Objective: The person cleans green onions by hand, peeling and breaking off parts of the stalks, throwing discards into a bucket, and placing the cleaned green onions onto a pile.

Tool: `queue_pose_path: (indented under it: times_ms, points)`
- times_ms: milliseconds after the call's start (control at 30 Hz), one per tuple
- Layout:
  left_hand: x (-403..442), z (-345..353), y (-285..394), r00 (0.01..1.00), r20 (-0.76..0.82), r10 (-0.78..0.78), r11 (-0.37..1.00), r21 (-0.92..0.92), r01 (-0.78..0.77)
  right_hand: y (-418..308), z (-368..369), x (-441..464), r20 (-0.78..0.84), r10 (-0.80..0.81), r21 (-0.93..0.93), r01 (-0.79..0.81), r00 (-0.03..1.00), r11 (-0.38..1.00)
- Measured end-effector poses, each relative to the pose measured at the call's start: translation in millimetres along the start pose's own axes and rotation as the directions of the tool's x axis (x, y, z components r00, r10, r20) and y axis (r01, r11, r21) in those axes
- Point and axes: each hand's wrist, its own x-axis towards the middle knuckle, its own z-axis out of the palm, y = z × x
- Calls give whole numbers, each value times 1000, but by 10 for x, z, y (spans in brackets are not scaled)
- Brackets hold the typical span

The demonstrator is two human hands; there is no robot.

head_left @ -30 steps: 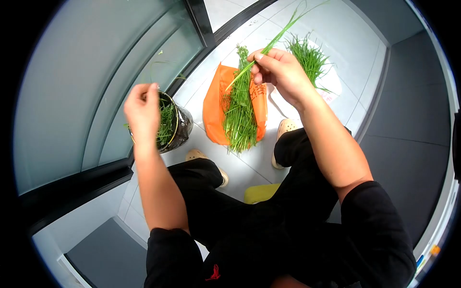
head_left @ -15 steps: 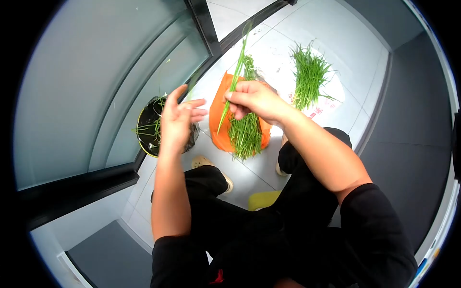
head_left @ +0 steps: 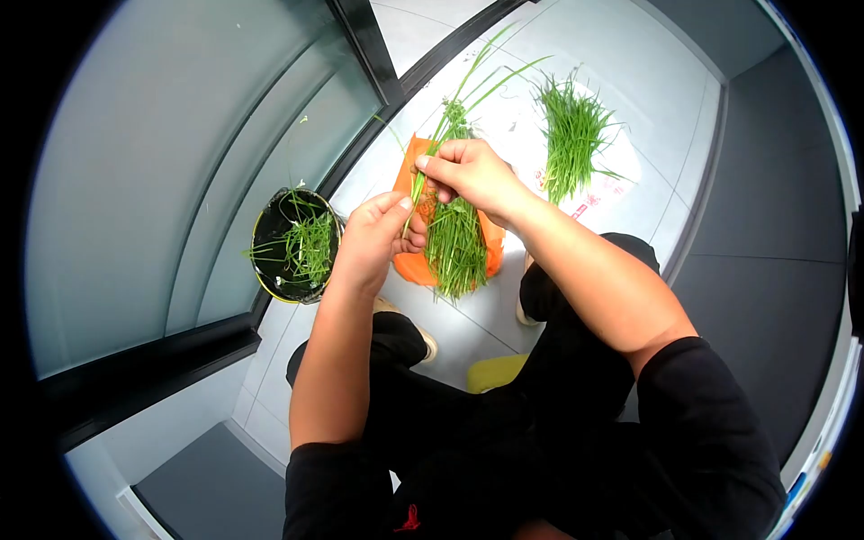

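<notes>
A few long garlic chives [head_left: 478, 85] slant upward from my hands, their leafy tips fanning apart at the top. My right hand [head_left: 468, 173] pinches them around the middle. Just below it, my left hand [head_left: 385, 236] has thumb and fingers closed on their lower ends. Under both hands, a thick pile of chives [head_left: 461, 254] lies on an orange bag [head_left: 412, 268]; my right hand hides part of it. To the right, a neater bunch of chives [head_left: 573, 135] rests on a white plastic bag [head_left: 619, 173] with red print.
At left stands a bin [head_left: 270, 286] lined with a black bag, holding chive scraps [head_left: 310, 247]. Beyond it is a frosted glass door [head_left: 180, 162] with a black frame. A yellow-green stool [head_left: 495, 372] shows between my legs. Grey panels [head_left: 774, 180] line the right side.
My left hand, spread open and blurred beside the bin before, has moved right and closed on the chives. The chives' tips have fanned out. The bin's contents are now uncovered.
</notes>
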Motion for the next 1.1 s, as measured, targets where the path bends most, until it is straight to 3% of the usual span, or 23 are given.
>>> queue_pose_path:
  times_ms: [67,133,267,300,367,400,500,567,833,900,967,1100]
  points:
    - [63,-54,-91,998,-22,55,998,-23,-55,20,8,5,-8,-20,-3,20,1000,1000]
    - [71,-4,-79,991,-91,102,995,8,-102,56,41,-22,-73,-18,-121,9,997,993]
    - [195,100,-94,956,-207,207,978,13,-209,274,236,-164,-28,-37,-65,35,999,997]
    - [210,139,-100,958,-201,205,978,14,-207,283,253,-213,-70,-20,-34,17,997,999]
    - [251,229,-108,955,-176,238,964,-79,-255,504,256,-140,-213,-174,2,179,961,984]
    - [281,266,-119,958,-167,235,965,-79,-251,465,218,-154,-222,-173,1,178,959,984]
    - [358,362,-147,951,-177,253,964,-33,-263,349,111,-184,-95,-99,116,109,991,987]
    - [377,433,-151,915,-211,345,938,105,-330,287,65,-214,-47,-173,270,179,984,946]
    - [393,514,-139,949,-130,287,940,229,-252,149,-118,-126,-116,-119,327,151,986,933]
    - [415,552,-115,962,-95,258,947,222,-232,129,-217,-46,-255,-189,196,242,948,950]
    - [430,572,-167,978,-21,206,951,240,-196,-86,-513,64,-232,-32,299,102,972,949]
    - [391,715,-286,990,55,133,920,365,-144,-308,-1506,607,-310,14,180,44,951,983]
